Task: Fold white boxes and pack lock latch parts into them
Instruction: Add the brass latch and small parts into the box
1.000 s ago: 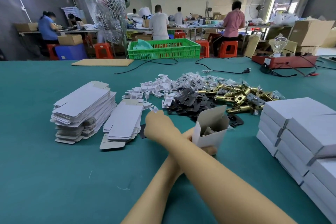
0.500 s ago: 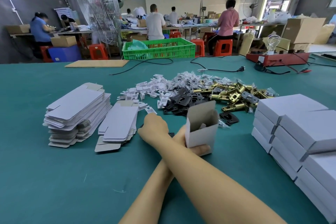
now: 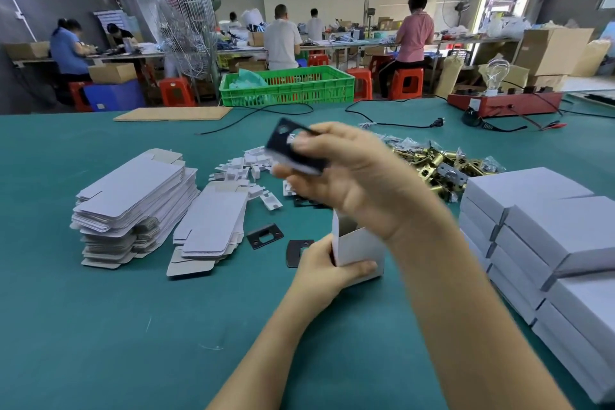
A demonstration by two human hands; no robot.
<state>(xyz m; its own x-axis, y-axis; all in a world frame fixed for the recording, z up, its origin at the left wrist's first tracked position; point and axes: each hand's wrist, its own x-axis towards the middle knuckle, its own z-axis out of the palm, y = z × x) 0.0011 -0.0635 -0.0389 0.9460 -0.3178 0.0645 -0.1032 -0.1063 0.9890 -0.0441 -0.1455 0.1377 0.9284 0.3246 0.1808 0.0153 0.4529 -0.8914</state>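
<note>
My left hand (image 3: pixel 319 271) grips a small open white box (image 3: pixel 361 248) standing upright on the green table. Above the box, my right hand (image 3: pixel 362 176) holds a black lock plate (image 3: pixel 291 146), blurred, with something white against it. Two more black plates (image 3: pixel 265 235) lie on the table left of the box. Behind my right hand sit white card inserts (image 3: pixel 246 166) and a heap of brass latches (image 3: pixel 442 163). Two stacks of flat unfolded boxes (image 3: pixel 133 196) lie at the left. Closed white boxes (image 3: pixel 549 226) are stacked at the right.
A green crate (image 3: pixel 286 86), a cardboard sheet (image 3: pixel 173 113), black cables (image 3: pixel 392 125) and a red device with a bulb (image 3: pixel 506 103) sit along the table's far edge. Several people work at benches beyond it.
My right hand has lifted from the table left of the box and now holds a black plate above it. The left hand still holds the box, and the arms are no longer crossed.
</note>
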